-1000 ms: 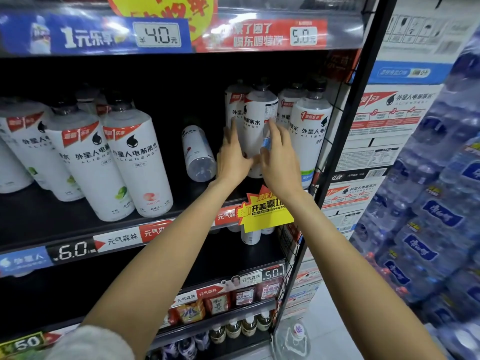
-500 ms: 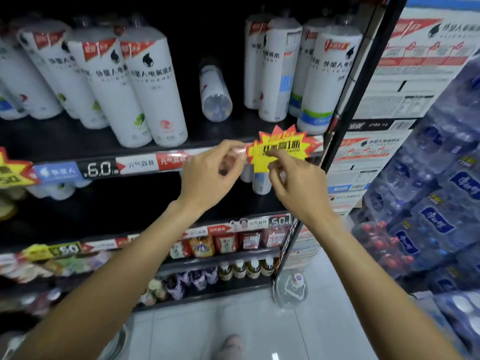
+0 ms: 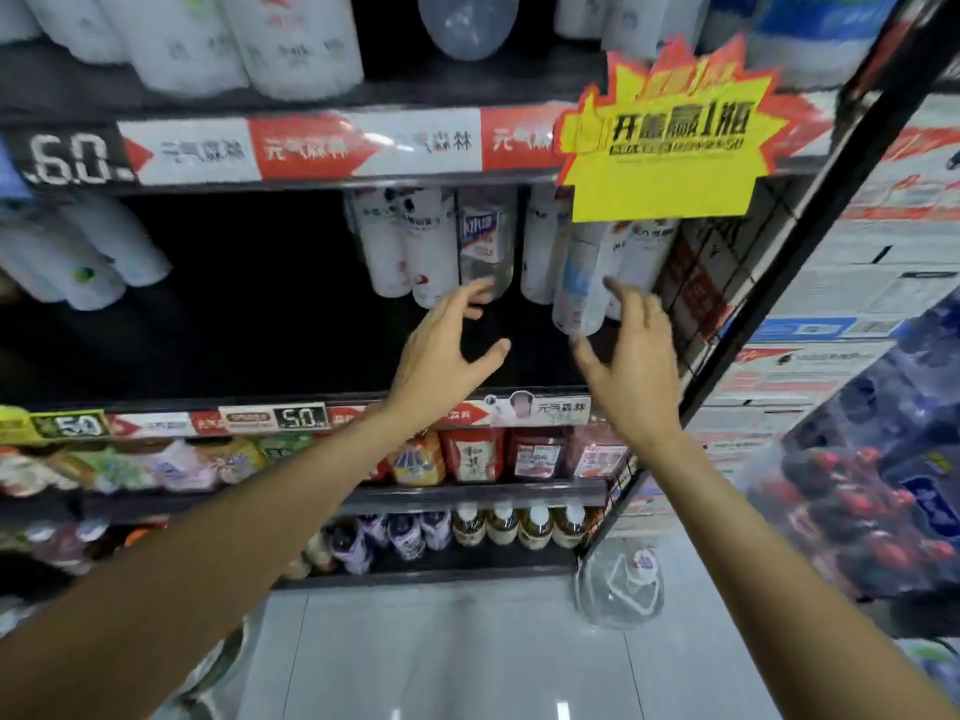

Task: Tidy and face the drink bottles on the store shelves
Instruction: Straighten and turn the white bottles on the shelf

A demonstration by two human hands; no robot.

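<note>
Hands first: your left hand (image 3: 441, 350) is spread, fingers splayed & slightly bent, thumb out to its right, holding nothing; fingertips sit at the base of a clear bottle w/ a blue-red label (image 3: 485, 246), contact can't be confirmed through the blur. Your right hand (image 3: 631, 356) is also spread & empty, fingers fanned upward, thumb pointing toward the left hand. Just left of its fingertips stands a tilted pale bottle w/ a light-blue patch (image 3: 579, 283), leaning w/ its base toward you; whether a finger touches it can't be told. Behind that bottle, above the right fingers, more white bottles (image 3: 641, 252) stand close together. Up-left of the left hand a pair of white bottles (image 3: 410, 246) stands touching, beside the clear one. Both hands are inside the dark middle shelf bay (image 3: 260, 330). Directly above the right hand hangs a yellow starburst promo tag (image 3: 660, 153) clipped to the upper shelf's price strip (image 3: 311, 145), covering the bottle tops below it. Far left of the left hand, more white bottles (image 3: 88, 267) lean at the bay's edge. Under both wrists runs a lower price strip (image 3: 301, 418), w/ red & orange packs (image 3: 472, 454) beneath, then small bottles (image 3: 514, 527) on the bottom row. Right of the right arm: black shelf upright (image 3: 810, 262), blurry cartons (image 3: 872, 262) beyond it.
</note>
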